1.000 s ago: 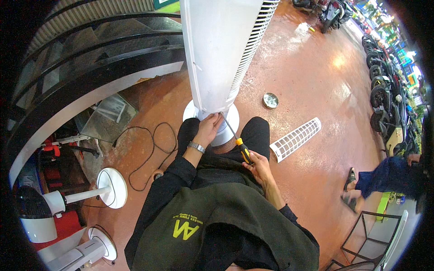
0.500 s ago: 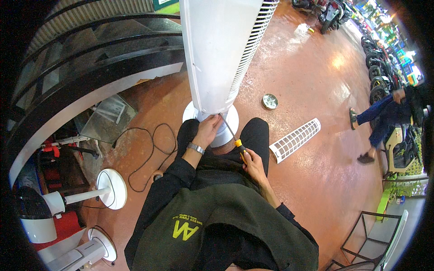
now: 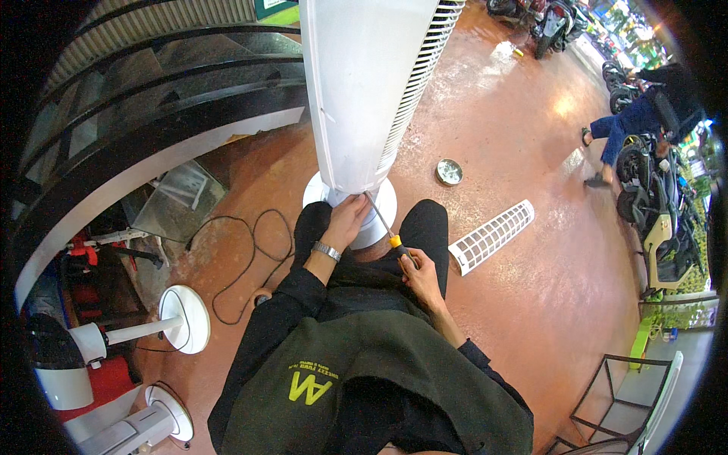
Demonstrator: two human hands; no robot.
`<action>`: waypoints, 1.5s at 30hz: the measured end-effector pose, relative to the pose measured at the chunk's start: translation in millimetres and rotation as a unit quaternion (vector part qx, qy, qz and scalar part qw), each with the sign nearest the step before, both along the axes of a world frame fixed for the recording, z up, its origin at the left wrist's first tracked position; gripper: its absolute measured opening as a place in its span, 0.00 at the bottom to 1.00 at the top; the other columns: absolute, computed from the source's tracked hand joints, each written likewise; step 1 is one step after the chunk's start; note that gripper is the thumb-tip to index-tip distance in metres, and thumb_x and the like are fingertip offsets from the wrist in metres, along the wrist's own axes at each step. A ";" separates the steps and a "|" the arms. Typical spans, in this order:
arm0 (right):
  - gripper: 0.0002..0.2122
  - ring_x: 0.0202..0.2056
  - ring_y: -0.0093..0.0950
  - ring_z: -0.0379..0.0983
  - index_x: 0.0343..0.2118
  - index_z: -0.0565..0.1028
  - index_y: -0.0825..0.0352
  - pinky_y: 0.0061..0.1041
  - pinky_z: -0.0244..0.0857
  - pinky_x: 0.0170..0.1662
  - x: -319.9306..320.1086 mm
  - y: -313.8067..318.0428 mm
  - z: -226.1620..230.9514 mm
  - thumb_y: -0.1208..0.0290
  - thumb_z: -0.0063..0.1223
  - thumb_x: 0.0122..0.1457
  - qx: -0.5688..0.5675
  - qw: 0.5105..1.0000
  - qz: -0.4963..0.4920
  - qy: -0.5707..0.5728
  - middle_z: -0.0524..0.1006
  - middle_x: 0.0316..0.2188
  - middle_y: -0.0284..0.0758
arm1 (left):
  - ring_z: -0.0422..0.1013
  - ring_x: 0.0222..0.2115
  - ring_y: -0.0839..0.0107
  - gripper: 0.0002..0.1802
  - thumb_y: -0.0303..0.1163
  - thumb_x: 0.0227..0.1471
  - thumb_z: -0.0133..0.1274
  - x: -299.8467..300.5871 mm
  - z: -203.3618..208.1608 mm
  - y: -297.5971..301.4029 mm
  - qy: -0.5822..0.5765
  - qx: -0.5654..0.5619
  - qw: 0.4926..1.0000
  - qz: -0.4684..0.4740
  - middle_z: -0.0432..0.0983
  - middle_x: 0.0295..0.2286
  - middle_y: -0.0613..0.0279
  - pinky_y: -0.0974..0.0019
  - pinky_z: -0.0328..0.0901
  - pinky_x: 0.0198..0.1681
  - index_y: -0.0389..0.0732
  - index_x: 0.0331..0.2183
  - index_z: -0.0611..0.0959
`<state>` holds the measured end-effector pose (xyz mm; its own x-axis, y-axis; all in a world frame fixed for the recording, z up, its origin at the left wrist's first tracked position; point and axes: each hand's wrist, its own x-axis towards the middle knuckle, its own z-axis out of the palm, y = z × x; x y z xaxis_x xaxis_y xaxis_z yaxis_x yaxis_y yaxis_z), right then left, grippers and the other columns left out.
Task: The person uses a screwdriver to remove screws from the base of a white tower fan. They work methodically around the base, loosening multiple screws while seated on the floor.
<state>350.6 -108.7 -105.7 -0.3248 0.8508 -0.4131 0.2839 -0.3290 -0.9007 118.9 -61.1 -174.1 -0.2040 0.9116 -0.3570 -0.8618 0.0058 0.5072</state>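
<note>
A white tower fan (image 3: 356, 98) with slotted vents along its right side stands upright between my knees on a round white base (image 3: 314, 196). My right hand (image 3: 422, 274) is closed round the yellow-and-black handle of a screwdriver (image 3: 396, 242). The slim shaft slants up and left, its tip at the fan's lower edge. My left hand (image 3: 350, 218) is beside that tip, fingers pinched against the bottom of the fan body. Whether they hold a small part is hidden.
Right of me lie a white grille panel (image 3: 491, 237) and a round metal dish (image 3: 449, 172). A dark cable (image 3: 254, 239) loops on the left floor near a white pedestal fan (image 3: 184, 319). A person (image 3: 633, 114) walks past motorcycles (image 3: 633, 197) at far right.
The person at far right has walked farther away, toward the top of the view. My hands, the screwdriver and the fan keep nearly the same places, with only a slight shift of the whole view.
</note>
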 end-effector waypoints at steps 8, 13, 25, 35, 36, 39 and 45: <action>0.14 0.21 0.16 0.65 0.47 0.72 0.71 0.16 0.61 0.23 -0.5 3.4 1.3 0.66 0.49 0.65 -0.095 0.993 -0.011 0.076 0.75 0.28 0.31 | 0.71 0.46 0.67 0.16 0.24 0.59 0.50 7.5 5.0 -0.1 0.027 -0.027 0.999 -0.013 0.73 0.44 0.57 0.65 0.66 0.54 0.32 0.49 0.71; 0.14 0.22 0.15 0.66 0.47 0.72 0.69 0.16 0.61 0.24 -1.4 2.2 -5.0 0.66 0.48 0.65 0.009 1.000 0.003 0.007 0.76 0.30 0.31 | 0.72 0.45 0.69 0.14 0.23 0.58 0.51 8.5 3.4 1.8 0.023 -0.032 0.999 -0.013 0.75 0.42 0.58 0.67 0.69 0.52 0.33 0.46 0.74; 0.18 0.46 0.40 0.75 0.46 0.74 0.73 0.34 0.65 0.50 -2.1 -2.1 -21.6 0.63 0.51 0.60 0.110 0.991 0.003 -0.081 0.78 0.41 0.48 | 0.72 0.44 0.68 0.09 0.22 0.58 0.50 10.9 4.1 2.9 0.015 -0.044 0.999 -0.004 0.74 0.40 0.57 0.69 0.69 0.52 0.32 0.42 0.75; 0.15 0.35 0.34 0.77 0.47 0.73 0.71 0.29 0.69 0.40 -6.5 -7.5 -11.6 0.67 0.52 0.61 0.233 0.963 0.010 -0.136 0.79 0.37 0.44 | 0.71 0.45 0.69 0.11 0.22 0.59 0.49 11.1 5.1 1.8 0.016 -0.040 0.999 -0.006 0.73 0.42 0.56 0.69 0.69 0.54 0.29 0.43 0.74; 0.15 0.38 0.37 0.77 0.47 0.73 0.71 0.31 0.68 0.42 -6.9 -7.8 -11.4 0.67 0.52 0.60 0.232 0.963 0.011 -0.141 0.79 0.38 0.45 | 0.71 0.45 0.69 0.11 0.22 0.59 0.49 10.8 4.7 1.5 0.017 -0.040 0.999 -0.007 0.73 0.42 0.56 0.69 0.68 0.54 0.29 0.43 0.74; 0.16 0.43 0.43 0.76 0.47 0.73 0.71 0.34 0.68 0.46 -6.4 -8.5 -10.8 0.67 0.53 0.60 0.252 0.955 0.005 -0.157 0.78 0.40 0.48 | 0.71 0.45 0.69 0.11 0.23 0.59 0.49 12.5 7.8 1.9 0.020 -0.042 0.999 -0.008 0.73 0.42 0.56 0.68 0.68 0.54 0.29 0.43 0.75; 0.16 0.42 0.44 0.76 0.46 0.73 0.70 0.34 0.69 0.46 -5.4 -7.4 -8.6 0.69 0.58 0.56 0.329 0.926 -0.007 -0.185 0.77 0.41 0.48 | 0.72 0.45 0.67 0.12 0.25 0.60 0.48 14.2 1.9 3.3 0.020 -0.031 0.999 -0.008 0.73 0.42 0.56 0.65 0.69 0.53 0.29 0.44 0.75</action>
<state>345.2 -116.1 -114.2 -0.2524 0.9607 0.1153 0.6129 0.2510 -0.7492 133.1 -57.8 -172.3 -0.2048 0.8916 -0.4038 -0.8403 0.0514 0.5397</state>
